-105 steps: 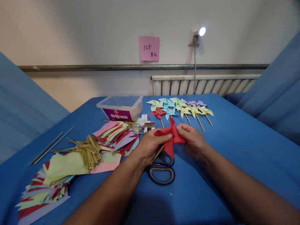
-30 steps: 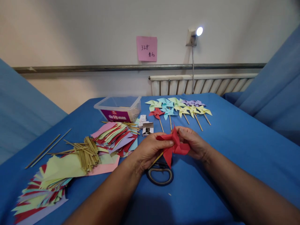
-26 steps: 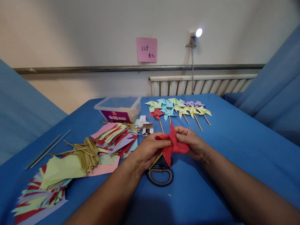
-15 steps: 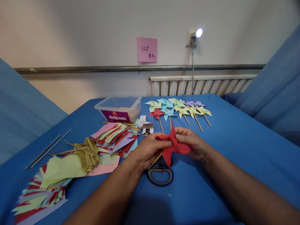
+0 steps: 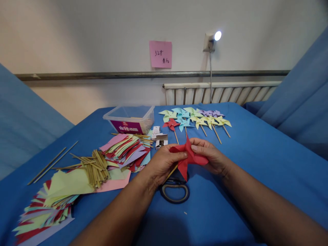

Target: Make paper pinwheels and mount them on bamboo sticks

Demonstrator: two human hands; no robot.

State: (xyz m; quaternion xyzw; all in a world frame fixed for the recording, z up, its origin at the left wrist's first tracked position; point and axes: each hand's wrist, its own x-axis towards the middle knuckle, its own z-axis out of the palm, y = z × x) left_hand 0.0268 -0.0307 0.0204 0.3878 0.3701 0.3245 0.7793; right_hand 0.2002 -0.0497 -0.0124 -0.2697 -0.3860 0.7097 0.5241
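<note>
Between my two hands is a red paper pinwheel (image 5: 186, 160), its pointed blades folded in toward the centre. My left hand (image 5: 164, 163) grips it from the left, thumb near the middle; a thin wooden stick (image 5: 171, 173) runs down from the pinwheel beside the fingers. On the other side my right hand (image 5: 208, 154) pinches the upper right blade between thumb and fingers. Black-handled scissors (image 5: 175, 193) lie on the table just below, their blades hidden. Past the hands, several finished pinwheels (image 5: 194, 118) in green, blue, red, yellow and purple lie on their sticks.
A blue cloth (image 5: 230, 212) covers the table. To the left are coloured paper pieces (image 5: 128, 150), a heap of wooden sticks (image 5: 97, 168) and more paper (image 5: 51, 205). Behind them stands a clear plastic box (image 5: 128, 120), with a small open box of pins (image 5: 161, 140) nearer me.
Both hands stay almost in place around the red pinwheel. Its upper tip sits slightly lower and more to the left, and my right fingers have shifted a little.
</note>
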